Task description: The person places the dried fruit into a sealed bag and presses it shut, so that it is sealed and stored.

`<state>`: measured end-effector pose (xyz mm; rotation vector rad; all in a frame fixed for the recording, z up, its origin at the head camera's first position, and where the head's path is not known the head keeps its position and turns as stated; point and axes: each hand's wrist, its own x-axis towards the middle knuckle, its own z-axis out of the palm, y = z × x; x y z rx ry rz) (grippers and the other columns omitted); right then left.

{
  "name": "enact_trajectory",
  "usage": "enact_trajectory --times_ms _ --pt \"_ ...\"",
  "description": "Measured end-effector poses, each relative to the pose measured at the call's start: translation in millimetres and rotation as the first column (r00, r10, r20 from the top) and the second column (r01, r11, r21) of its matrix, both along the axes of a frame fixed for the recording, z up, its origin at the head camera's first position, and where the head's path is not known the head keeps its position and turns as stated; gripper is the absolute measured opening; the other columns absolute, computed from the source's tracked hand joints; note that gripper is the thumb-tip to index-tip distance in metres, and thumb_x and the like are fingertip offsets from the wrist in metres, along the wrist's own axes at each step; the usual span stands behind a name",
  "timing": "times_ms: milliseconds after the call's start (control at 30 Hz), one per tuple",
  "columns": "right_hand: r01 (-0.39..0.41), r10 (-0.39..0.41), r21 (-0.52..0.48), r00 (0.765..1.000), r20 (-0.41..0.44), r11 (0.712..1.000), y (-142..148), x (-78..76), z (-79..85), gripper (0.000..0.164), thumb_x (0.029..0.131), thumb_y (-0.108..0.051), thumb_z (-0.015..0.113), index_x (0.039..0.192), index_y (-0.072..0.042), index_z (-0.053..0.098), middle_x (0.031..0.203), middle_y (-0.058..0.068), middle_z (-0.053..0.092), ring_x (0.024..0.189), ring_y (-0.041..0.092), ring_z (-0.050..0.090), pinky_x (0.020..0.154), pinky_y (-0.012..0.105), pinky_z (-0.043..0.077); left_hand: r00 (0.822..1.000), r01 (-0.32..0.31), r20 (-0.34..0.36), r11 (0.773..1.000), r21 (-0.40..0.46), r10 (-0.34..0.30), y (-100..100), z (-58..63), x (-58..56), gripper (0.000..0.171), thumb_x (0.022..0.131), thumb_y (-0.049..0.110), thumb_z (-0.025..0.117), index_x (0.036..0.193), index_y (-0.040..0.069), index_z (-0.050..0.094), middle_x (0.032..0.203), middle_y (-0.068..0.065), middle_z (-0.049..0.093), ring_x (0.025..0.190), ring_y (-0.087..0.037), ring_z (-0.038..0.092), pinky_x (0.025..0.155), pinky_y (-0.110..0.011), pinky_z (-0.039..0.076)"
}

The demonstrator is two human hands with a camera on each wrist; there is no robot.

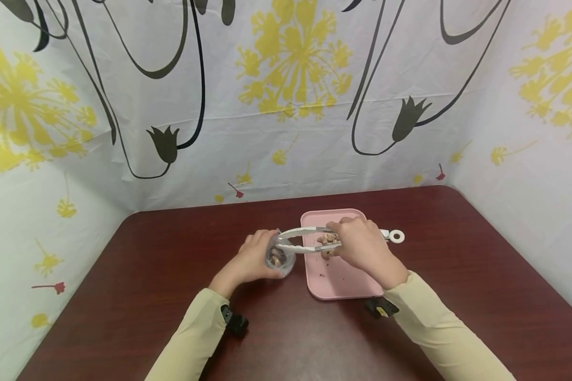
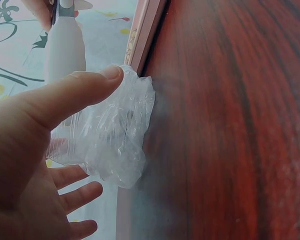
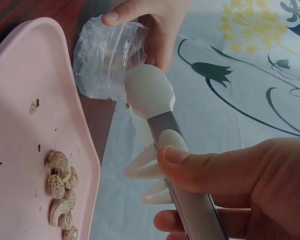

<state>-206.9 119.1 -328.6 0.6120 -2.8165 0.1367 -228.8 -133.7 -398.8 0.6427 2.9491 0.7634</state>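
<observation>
My left hand [image 1: 250, 258] grips a clear plastic bag [image 1: 288, 262] left of the tray, its mouth facing up, thumb on one side and fingers on the other. Some brownish pieces show inside the bag. My right hand [image 1: 362, 244] holds white-tipped tongs [image 3: 150, 95] around their middle, thumb on one arm and fingers on the other. The tong tips reach left to the bag's mouth and stand a little apart. Beneath the right hand lies a pink tray [image 1: 334, 283] with several unshelled peanuts [image 3: 56, 187] bunched on it.
Dark crumbs [image 3: 35, 106] are scattered across the tray. Both stand on a dark red wooden table [image 1: 171, 264]. A white cloth [image 1: 248, 132] with yellow and grey flower prints hangs behind the table and at both sides.
</observation>
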Motion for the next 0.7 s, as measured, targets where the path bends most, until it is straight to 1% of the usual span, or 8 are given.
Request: enact_trajectory --times_ms 233,367,500,600,700 --pt "-0.005 0.006 -0.016 0.999 0.035 1.000 4.0 0.0 2.2 0.050 0.065 -0.039 0.085 0.107 -0.017 0.070 0.078 0.002 0.065 0.068 0.023 0.062 0.054 0.041 0.046 1.000 0.000 -0.007 1.000 0.005 0.000 0.2 0.0 0.0 0.099 0.063 0.032 0.089 0.145 0.011 0.036 0.138 -0.012 0.043 0.119 -0.031 0.040 0.100 -0.051 0.035" --pt "-0.005 0.005 -0.020 1.000 0.026 1.000 6.5 1.5 3.8 0.053 0.065 -0.042 0.084 0.110 -0.017 0.070 0.080 0.003 0.065 0.072 0.026 0.064 0.058 0.043 0.048 1.000 0.001 -0.005 1.000 0.003 -0.001 0.2 1.1 0.4 0.099 0.063 0.032 0.089 0.145 0.011 0.036 0.138 -0.012 0.043 0.120 -0.031 0.039 0.100 -0.051 0.035" --pt "-0.005 0.005 -0.020 1.000 0.015 1.000 9.6 2.9 4.8 0.053 0.066 -0.043 0.083 0.109 -0.015 0.070 0.080 0.004 0.065 0.074 0.028 0.064 0.060 0.045 0.048 1.000 0.000 -0.004 1.000 0.000 0.000 0.1 1.0 0.4 0.099 0.063 0.033 0.089 0.144 0.011 0.036 0.138 -0.012 0.043 0.120 -0.030 0.040 0.100 -0.051 0.035" --pt "-0.005 0.005 -0.029 1.000 0.014 1.000 12.0 3.3 5.3 0.049 0.067 -0.040 0.083 0.107 -0.015 0.070 0.081 0.004 0.065 0.073 0.029 0.064 0.060 0.045 0.048 1.000 -0.001 -0.007 1.000 -0.003 0.001 0.3 0.3 0.0 0.099 0.063 0.032 0.089 0.144 0.010 0.037 0.138 -0.012 0.043 0.120 -0.031 0.040 0.100 -0.051 0.036" --pt "0.000 0.000 -0.038 1.000 0.018 0.999 15.0 3.4 5.9 0.046 0.068 -0.032 0.084 0.108 -0.015 0.070 0.084 0.004 0.067 0.073 0.029 0.064 0.059 0.045 0.048 1.000 -0.003 -0.007 1.000 -0.004 0.003 0.2 -0.6 -0.3 0.099 0.062 0.032 0.089 0.144 0.010 0.037 0.138 -0.012 0.044 0.120 -0.031 0.040 0.100 -0.051 0.036"
